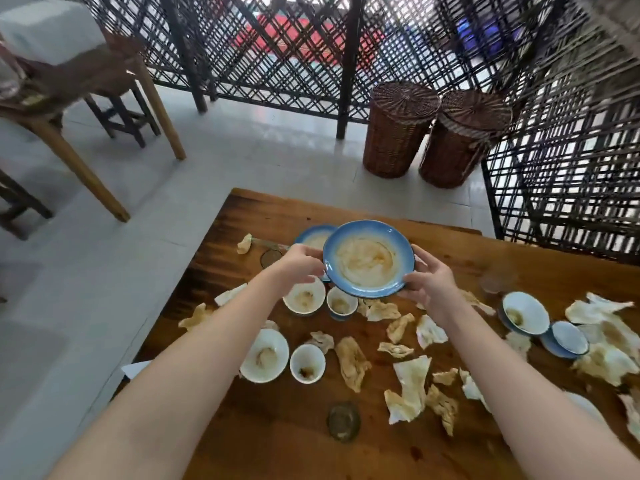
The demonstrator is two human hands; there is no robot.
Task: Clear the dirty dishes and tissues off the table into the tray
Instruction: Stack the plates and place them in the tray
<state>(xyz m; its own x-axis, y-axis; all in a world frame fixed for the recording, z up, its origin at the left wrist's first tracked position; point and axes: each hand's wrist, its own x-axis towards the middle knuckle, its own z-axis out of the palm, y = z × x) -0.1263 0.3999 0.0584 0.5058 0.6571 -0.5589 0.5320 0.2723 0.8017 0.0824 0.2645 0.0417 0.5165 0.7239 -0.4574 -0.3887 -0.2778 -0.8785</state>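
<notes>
off to my left there's another wooden table (86, 74) on the pale floor. on my own table (277, 445), starting from the left edge, there's a big dirty bowl (265, 355) with a small cup (307, 363) just beside it. a bit further back sit another bowl (304, 299) and another cup (342, 304), side by side. my left hand (301, 265) has its fingers curled round the left rim of the blue plate (369, 258). it's smeared with brownish sauce, held up over the table and tilted a bit toward me. behind it a second blue plate (311, 237) lies on the wood, half hidden. my right hand (431, 282) grips the right rim the same way. crumpled stained tissues (408, 386) are scattered all over the middle and right, with a small glass (344, 420) close to me. further right a white bowl (525, 313) leans against some small blue dishes (568, 337). two wicker baskets (398, 129) stand on the floor beyond the table.
</notes>
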